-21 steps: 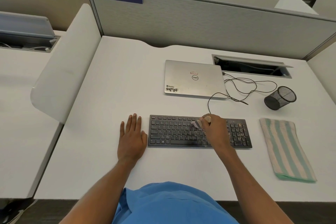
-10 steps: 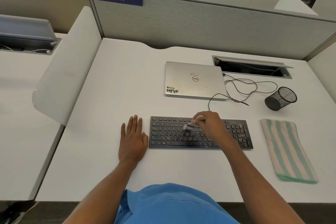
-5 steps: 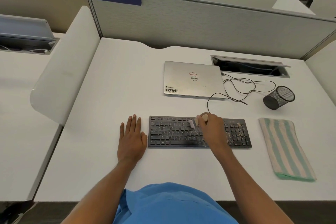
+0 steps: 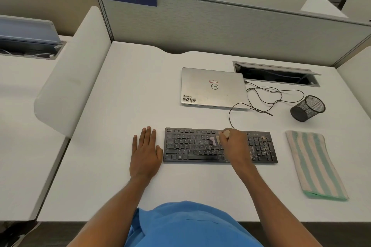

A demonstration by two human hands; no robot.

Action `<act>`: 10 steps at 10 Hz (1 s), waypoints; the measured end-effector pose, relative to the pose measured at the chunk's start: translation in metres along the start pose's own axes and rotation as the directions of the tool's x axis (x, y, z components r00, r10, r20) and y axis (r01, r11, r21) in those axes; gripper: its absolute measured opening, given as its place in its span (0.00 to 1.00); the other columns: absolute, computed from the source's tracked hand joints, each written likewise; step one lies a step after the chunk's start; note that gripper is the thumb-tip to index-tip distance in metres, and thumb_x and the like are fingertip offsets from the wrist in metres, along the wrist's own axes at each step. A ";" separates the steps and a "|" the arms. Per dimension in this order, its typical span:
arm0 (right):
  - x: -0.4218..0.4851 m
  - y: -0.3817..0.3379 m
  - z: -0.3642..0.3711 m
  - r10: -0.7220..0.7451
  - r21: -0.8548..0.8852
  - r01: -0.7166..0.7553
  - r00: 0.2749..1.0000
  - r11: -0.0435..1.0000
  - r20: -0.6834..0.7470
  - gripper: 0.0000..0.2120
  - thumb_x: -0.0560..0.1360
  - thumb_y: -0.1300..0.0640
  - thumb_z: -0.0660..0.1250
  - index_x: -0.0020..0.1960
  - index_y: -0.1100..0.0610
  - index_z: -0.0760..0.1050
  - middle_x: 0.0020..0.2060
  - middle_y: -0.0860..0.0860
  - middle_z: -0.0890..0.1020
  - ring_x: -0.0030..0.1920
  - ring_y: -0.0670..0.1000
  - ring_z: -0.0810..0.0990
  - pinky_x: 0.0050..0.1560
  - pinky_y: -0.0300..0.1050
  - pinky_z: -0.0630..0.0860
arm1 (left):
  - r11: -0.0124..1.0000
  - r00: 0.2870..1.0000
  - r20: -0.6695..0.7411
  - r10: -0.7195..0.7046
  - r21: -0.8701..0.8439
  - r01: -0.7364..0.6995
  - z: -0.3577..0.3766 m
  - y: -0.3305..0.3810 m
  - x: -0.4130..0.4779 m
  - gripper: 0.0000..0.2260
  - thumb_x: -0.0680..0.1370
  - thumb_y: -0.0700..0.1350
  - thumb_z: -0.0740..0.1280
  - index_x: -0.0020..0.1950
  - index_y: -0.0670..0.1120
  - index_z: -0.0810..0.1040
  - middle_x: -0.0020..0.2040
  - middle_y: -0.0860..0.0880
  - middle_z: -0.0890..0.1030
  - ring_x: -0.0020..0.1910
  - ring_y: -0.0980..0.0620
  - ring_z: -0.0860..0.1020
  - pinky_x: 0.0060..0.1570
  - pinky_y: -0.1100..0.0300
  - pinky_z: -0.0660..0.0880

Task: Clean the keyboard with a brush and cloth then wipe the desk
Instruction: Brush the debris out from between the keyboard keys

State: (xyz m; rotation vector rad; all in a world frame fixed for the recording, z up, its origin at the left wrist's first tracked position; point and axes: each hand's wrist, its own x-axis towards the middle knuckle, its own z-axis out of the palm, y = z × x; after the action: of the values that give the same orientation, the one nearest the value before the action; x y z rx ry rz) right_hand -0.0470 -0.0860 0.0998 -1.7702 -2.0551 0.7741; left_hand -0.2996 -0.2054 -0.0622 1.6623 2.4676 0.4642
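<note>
A black keyboard (image 4: 192, 145) lies on the white desk (image 4: 120, 96) in front of me, with pale crumbs scattered over its number pad. My right hand (image 4: 233, 146) is over the keyboard's middle, gripping a small brush (image 4: 214, 141) whose pale bristles touch the keys. My left hand (image 4: 145, 151) lies flat on the desk, fingers spread, its edge against the keyboard's left end. A green and cream striped cloth (image 4: 313, 163) lies folded to the right of the keyboard.
A shut silver laptop (image 4: 212, 88) sits behind the keyboard, its black cable (image 4: 267, 98) looping to the right. A black mesh pen cup (image 4: 307, 108) lies tipped on its side. An open cable hatch (image 4: 277, 75) and grey partition stand at the back.
My right hand has swept the brush back and forth over the middle keys, and it now sits slightly lower than half a second ago. My left hand has stayed put.
</note>
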 end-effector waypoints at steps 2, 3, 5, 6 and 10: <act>0.007 -0.001 -0.003 -0.011 -0.018 0.011 1.000 1.000 -0.014 0.18 0.82 0.56 0.63 0.36 0.64 0.78 0.28 0.53 0.80 0.27 0.44 0.78 0.28 0.37 0.70 | 1.000 1.000 -0.003 0.003 -0.003 -0.003 0.000 0.000 0.000 0.30 0.82 0.50 0.51 0.84 0.43 0.63 0.85 0.44 0.60 0.85 0.47 0.55 0.84 0.43 0.48; 0.004 -0.007 0.000 -0.054 0.014 0.055 0.996 0.998 -0.069 0.18 0.82 0.56 0.63 0.35 0.63 0.76 0.27 0.51 0.76 0.26 0.45 0.69 0.29 0.40 0.64 | 1.000 1.000 -0.003 0.001 -0.003 -0.001 0.000 0.000 0.000 0.30 0.82 0.50 0.51 0.84 0.43 0.62 0.85 0.44 0.59 0.85 0.47 0.54 0.84 0.43 0.48; -0.007 -0.008 0.010 -0.028 0.031 0.028 1.000 0.999 0.011 0.19 0.82 0.59 0.62 0.33 0.62 0.77 0.24 0.42 0.72 0.25 0.37 0.74 0.26 0.33 0.63 | 1.000 1.000 -0.001 0.001 -0.001 -0.001 -0.001 0.000 0.000 0.30 0.82 0.50 0.51 0.84 0.43 0.63 0.85 0.44 0.60 0.85 0.47 0.55 0.84 0.43 0.49; -0.005 0.000 0.011 0.003 -0.065 0.002 0.997 0.998 0.081 0.20 0.81 0.56 0.63 0.33 0.63 0.77 0.24 0.49 0.75 0.26 0.43 0.75 0.29 0.37 0.66 | 1.000 1.000 0.006 -0.003 0.005 0.003 0.000 -0.001 0.000 0.30 0.82 0.51 0.51 0.84 0.43 0.62 0.85 0.45 0.59 0.85 0.48 0.54 0.84 0.43 0.48; -0.007 0.003 0.015 -0.022 -0.004 0.022 0.999 1.000 0.025 0.19 0.81 0.56 0.63 0.32 0.57 0.73 0.26 0.47 0.74 0.26 0.42 0.70 0.29 0.41 0.64 | 1.000 1.000 0.010 -0.004 -0.006 0.004 -0.001 0.000 0.000 0.30 0.82 0.51 0.51 0.84 0.43 0.61 0.85 0.44 0.59 0.85 0.48 0.54 0.84 0.43 0.47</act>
State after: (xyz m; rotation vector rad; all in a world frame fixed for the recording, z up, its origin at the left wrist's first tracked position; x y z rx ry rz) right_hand -0.0522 -0.0956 0.0871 -1.7454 -2.0900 0.7896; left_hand -0.3001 -0.2053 -0.0610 1.6531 2.4595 0.4614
